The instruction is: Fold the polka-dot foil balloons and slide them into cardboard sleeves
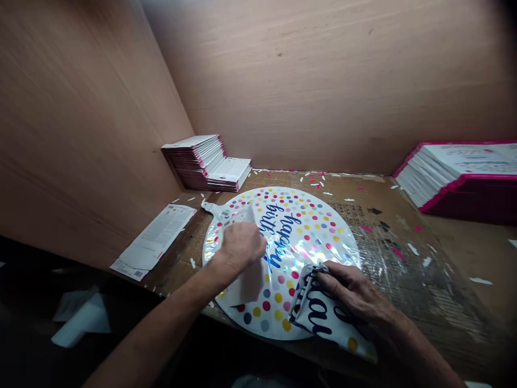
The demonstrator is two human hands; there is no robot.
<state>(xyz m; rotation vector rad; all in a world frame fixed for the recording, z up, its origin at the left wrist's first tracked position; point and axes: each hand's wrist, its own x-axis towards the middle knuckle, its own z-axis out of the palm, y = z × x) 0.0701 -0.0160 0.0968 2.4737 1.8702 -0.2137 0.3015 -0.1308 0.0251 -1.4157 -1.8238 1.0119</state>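
A round white foil balloon [319, 226] with coloured dots and blue "happy birthday" lettering lies flat, its tail toward the upper left. Over its left part, my left hand [244, 245] is closed in a fist round a pale, blurred card [246, 285]. My right hand [351, 285] pinches a folded piece of dotted foil [323, 318] with dark lettering, above the balloon's lower right edge. The thumb and fingers of that hand press on the foil's top.
Stacks of white cards with pink edges stand at the back left [197, 161] and right [464, 172]. Flat printed packaging [155, 240] lies left. Paper scraps dot the cardboard surface [388, 237]. Wooden panels [302, 81] rise behind and left.
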